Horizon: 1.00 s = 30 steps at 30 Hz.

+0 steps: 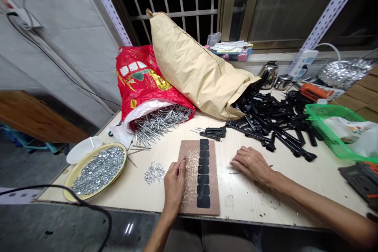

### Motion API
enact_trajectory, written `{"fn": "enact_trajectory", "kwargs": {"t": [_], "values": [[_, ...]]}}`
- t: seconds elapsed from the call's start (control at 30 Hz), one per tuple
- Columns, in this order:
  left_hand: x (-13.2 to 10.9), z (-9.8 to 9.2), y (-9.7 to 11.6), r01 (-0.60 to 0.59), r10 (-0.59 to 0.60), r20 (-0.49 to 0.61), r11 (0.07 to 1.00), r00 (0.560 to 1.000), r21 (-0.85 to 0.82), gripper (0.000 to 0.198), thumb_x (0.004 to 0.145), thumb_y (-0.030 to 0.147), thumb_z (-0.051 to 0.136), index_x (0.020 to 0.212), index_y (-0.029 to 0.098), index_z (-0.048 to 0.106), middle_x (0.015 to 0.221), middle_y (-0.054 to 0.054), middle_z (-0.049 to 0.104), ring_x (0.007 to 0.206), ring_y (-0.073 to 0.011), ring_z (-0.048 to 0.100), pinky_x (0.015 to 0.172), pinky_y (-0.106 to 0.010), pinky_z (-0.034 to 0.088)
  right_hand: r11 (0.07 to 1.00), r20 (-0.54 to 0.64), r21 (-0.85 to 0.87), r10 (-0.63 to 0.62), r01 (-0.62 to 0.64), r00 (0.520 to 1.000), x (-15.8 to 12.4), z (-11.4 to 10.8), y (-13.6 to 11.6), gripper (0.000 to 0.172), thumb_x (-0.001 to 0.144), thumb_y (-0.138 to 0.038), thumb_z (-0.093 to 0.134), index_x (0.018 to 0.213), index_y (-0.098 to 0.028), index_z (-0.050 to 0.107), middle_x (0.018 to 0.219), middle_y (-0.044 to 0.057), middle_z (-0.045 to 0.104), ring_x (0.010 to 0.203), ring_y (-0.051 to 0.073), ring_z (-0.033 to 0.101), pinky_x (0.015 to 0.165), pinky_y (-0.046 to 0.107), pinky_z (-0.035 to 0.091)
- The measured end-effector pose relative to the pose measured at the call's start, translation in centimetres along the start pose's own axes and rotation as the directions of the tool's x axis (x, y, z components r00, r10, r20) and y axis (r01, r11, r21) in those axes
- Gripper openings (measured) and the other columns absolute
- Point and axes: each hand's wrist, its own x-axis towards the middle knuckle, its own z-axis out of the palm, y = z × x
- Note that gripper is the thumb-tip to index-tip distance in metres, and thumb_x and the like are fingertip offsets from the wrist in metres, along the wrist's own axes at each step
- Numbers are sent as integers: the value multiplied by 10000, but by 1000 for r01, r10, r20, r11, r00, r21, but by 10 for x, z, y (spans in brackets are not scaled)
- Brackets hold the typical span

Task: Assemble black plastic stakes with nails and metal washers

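My left hand [174, 183] rests at the left edge of a brown board [214, 189], thumb and fingers pinched together; whatever is between them is too small to make out. Small pale bits [191, 171] cover the board's left half. Down its right half runs a column of black rounded-square pieces [203, 180]. My right hand [251, 163] lies on the table right of the board, fingers curled over a thin metal rod [234, 173] that shows below the fingertips. Left of my left hand is a small heap of shiny metal pieces [154, 173].
A yellow bowl [68, 181] of shiny metal pieces stands at left. Behind are a red bag [138, 82] spilling metal pins [159, 122] and a tan sack [189, 67]. Black parts with metal pins [265, 122] pile at right, beside a green basket [325, 136] and a power tool [358, 181].
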Motion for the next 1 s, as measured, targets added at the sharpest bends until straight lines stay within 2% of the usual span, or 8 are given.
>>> {"fn": "enact_trajectory", "kwargs": {"t": [0.13,0.23,0.37,0.43,0.6,0.73,0.83,1.0], "values": [[-3,0,3,-29,28,-32,1000,999,-10,362,887,408,422,1084,205,648,1023,-66,654,941,-211,601,819,-319,454,992,-92,-125,-37,25,995,56,-5,-8,320,949,-329,384,807,-186,632,798,45,610,779,163,510,703,281,345],[-9,-9,1,-31,29,-147,999,989,-14,351,880,397,440,1078,198,651,922,-59,661,858,-191,617,757,-297,475,974,-18,-224,-27,22,999,110,6,-15,321,957,-344,358,873,-201,633,880,45,613,853,158,511,711,253,337],[-16,-45,-14,0,14,-355,999,935,40,344,881,378,440,1087,185,637,872,-54,643,776,-168,614,690,-273,479,950,68,-311,18,4,998,157,36,-20,277,911,-367,458,825,-182,645,888,74,609,872,198,501,666,274,315],[-19,-66,-26,17,30,-383,993,923,119,328,885,366,434,1059,183,642,887,-57,631,788,-170,606,703,-276,474,949,85,-313,4,23,996,165,48,-21,240,886,-331,501,787,-164,643,877,91,607,858,211,496,644,281,302],[-19,-90,-43,-24,96,-222,951,970,307,289,901,324,412,1022,201,644,890,-59,586,812,-172,583,723,-277,458,937,96,-338,-58,88,994,163,57,-18,207,894,-272,465,820,-175,633,846,91,604,864,220,475,643,294,287],[-11,-78,-40,-112,138,-16,862,990,495,256,903,281,424,1041,240,636,922,-56,563,868,-176,538,739,-276,435,921,27,-371,-115,116,993,156,57,-14,197,884,-256,461,799,-180,622,810,82,598,837,220,469,660,310,290],[-4,-69,-37,-136,124,64,755,990,642,247,908,261,410,978,261,647,911,-50,552,876,-184,495,686,-266,409,919,-53,-371,-167,135,985,152,54,-14,210,882,-237,442,768,-158,599,789,87,575,807,221,473,689,326,316],[8,-69,-35,-172,81,161,689,984,704,224,902,247,423,875,247,645,898,-43,545,882,-195,467,598,-254,354,974,-259,-168,-194,154,946,139,38,-23,194,909,-208,373,927,-144,555,922,100,556,813,197,519,733,310,393]]}}
